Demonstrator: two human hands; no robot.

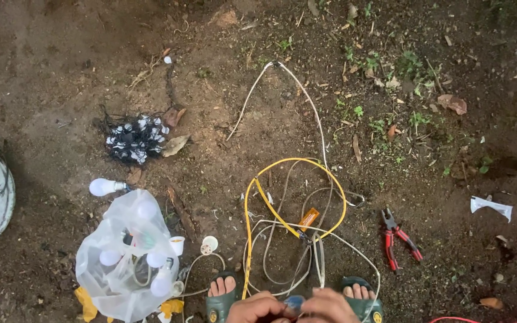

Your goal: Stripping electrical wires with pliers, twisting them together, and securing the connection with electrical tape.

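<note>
- Looking down from my head camera, I see both my hands at the bottom edge, between my two sandalled feet (pixel 221 294).
- My left hand (pixel 257 308) and right hand (pixel 330 306) are pinched together on a small blue object (pixel 294 301) — I cannot tell what it is.
- The looped yellow cable (pixel 252 197) and tangled white wires (pixel 276 239) lie on the bare brown soil just ahead of my hands.
- Red-handled pliers (pixel 397 238) lie to the right, apart from the wires.
- A clear plastic bag of white bulbs (pixel 125 257) sits left of my foot, one loose white bulb (pixel 102 187) just above it.
- A black-and-white bundle of string lights (pixel 136 139) lies farther off.
</note>
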